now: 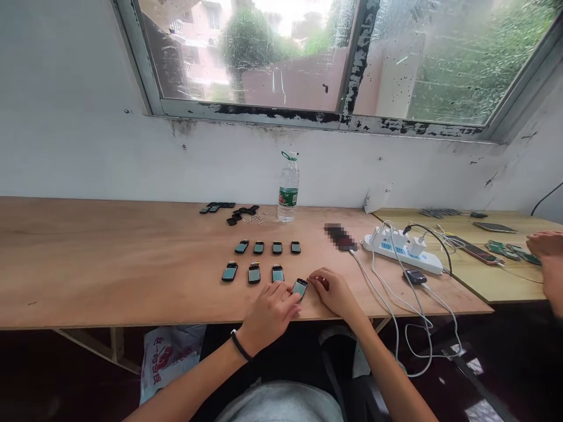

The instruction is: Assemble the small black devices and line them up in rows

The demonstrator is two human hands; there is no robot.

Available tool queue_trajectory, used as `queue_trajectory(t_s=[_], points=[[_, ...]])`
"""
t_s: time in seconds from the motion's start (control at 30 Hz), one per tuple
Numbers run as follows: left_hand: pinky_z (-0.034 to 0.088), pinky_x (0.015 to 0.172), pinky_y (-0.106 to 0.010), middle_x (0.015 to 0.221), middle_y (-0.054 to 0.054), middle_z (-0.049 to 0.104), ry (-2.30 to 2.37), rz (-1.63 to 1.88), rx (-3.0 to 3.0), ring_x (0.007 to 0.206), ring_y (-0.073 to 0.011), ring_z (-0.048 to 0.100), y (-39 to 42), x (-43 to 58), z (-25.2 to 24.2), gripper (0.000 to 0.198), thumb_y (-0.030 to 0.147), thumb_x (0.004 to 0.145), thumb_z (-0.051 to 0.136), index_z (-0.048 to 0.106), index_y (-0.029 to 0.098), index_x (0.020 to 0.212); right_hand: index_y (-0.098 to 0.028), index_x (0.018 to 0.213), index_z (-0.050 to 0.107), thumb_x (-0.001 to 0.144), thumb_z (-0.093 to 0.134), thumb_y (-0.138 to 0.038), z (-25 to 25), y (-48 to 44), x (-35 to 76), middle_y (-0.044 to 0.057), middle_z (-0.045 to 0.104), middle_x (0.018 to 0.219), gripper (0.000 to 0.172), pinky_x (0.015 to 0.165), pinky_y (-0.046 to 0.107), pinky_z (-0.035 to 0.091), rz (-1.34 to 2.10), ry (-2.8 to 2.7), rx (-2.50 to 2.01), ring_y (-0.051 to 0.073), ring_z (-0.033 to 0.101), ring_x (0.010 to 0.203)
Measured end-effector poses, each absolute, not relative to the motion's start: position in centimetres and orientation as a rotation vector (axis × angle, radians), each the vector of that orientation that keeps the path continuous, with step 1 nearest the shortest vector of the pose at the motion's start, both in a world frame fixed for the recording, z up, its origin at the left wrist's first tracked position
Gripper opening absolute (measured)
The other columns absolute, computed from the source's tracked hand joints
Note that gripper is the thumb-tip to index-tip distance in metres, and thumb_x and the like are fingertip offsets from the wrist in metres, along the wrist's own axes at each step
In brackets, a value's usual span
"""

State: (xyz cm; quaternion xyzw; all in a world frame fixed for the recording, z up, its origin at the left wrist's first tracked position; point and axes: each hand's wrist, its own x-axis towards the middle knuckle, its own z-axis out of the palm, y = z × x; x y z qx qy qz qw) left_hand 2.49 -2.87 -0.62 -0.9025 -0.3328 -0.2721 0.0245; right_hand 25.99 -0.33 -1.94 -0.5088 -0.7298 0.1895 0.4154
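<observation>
Black-framed, grey-screened rectangular module (pixel 300 289) sits in the grip of the left hand (pixel 269 306), near the brown wooden bench (pixel 109 264)'s front edge; right hand (pixel 333 291) just beside, its grip unclear.

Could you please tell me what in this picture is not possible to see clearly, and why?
- Head view: lower end of the small device, covered by the left hand.
- Head view: whatever the right hand may pinch, too small to tell.
- Head view: dark object, blurred into blocks.
- Head view: bottle label text, too small.
- Head view: another person's hand, cut by the right edge.
</observation>
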Motion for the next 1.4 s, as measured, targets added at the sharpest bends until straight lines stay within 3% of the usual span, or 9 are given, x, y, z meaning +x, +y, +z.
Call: queue_trajectory(t_s=[0.17,0.3,0.6,0.9,1.07,1.4], points=[[0.051,0.099,-0.042,0.132,-0.008,0.064,-0.891,-0.883,-2.8,0.12,-0.0243,0.06,-2.7,2.5,-0.8,0.026,0.02,0.101,0.054,0.065,0.026,0.124,-0.019,0.102,0.074,0.099,0.05,-0.026,-2.2,-0.1,26.1,0.012,0.069,0.108,0.025,0.085,0.038,0.058,0.457,-1.84,-1.209,0.024,0.068,0.095],[0.053,0.098,-0.041,0.126,-0.008,0.066,-0.847,-0.869,-2.768,0.116,-0.0234,0.062,-2.8,2.7,-0.7,0.025,0.019,0.103,0.049,0.065,0.024,0.122,-0.02,0.118,0.074,0.101,0.045,-0.02,-2.2,-0.2,26.1,0.012,0.066,0.118,0.034,0.1,0.043,0.055,0.422,-1.971,-1.163,0.025,0.065,0.11],[0.053,0.099,-0.041,0.124,-0.008,0.068,-0.806,-0.838,-2.783,0.113,-0.0228,0.063,-2.8,2.7,-0.8,0.031,0.012,0.101,0.047,0.065,0.023,0.124,-0.026,0.14,0.062,0.102,0.04,-0.014,-2.1,-0.5,26.0,0.013,0.061,0.122,0.046,0.102,0.047,0.054,0.325,-2.088,-1.117,0.027,0.059,0.116],[0.05,0.102,-0.042,0.133,-0.005,0.066,-0.926,-0.849,-2.88,0.118,-0.0238,0.061,-2.8,2.8,0.1,0.023,0.022,0.101,0.055,0.066,0.024,0.121,-0.023,0.129,0.063,0.103,0.035,-0.011,-1.6,-0.8,25.6,0.012,0.061,0.122,0.04,0.102,0.045,0.052,0.339,-2.073,-1.104,0.026,0.058,0.117],[0.048,0.101,-0.044,0.135,-0.006,0.065,-0.993,-0.783,-2.891,0.121,-0.0264,0.059,-2.8,3.2,0.4,0.029,0.022,0.099,0.058,0.063,0.025,0.127,-0.022,0.127,0.064,0.1,0.039,-0.008,-1.6,-0.8,25.6,0.011,0.063,0.121,0.039,0.101,0.045,0.052,0.319,-2.049,-1.136,0.026,0.058,0.115],[0.044,0.103,-0.046,0.138,-0.007,0.064,-1.029,-0.683,-2.906,0.124,-0.0278,0.059,-2.4,3.8,1.3,0.031,0.028,0.099,0.059,0.062,0.024,0.13,-0.021,0.134,0.061,0.1,0.039,-0.007,-1.6,-0.5,25.6,0.012,0.063,0.127,0.043,0.103,0.044,0.051,0.29,-2.106,-1.115,0.025,0.058,0.119]])
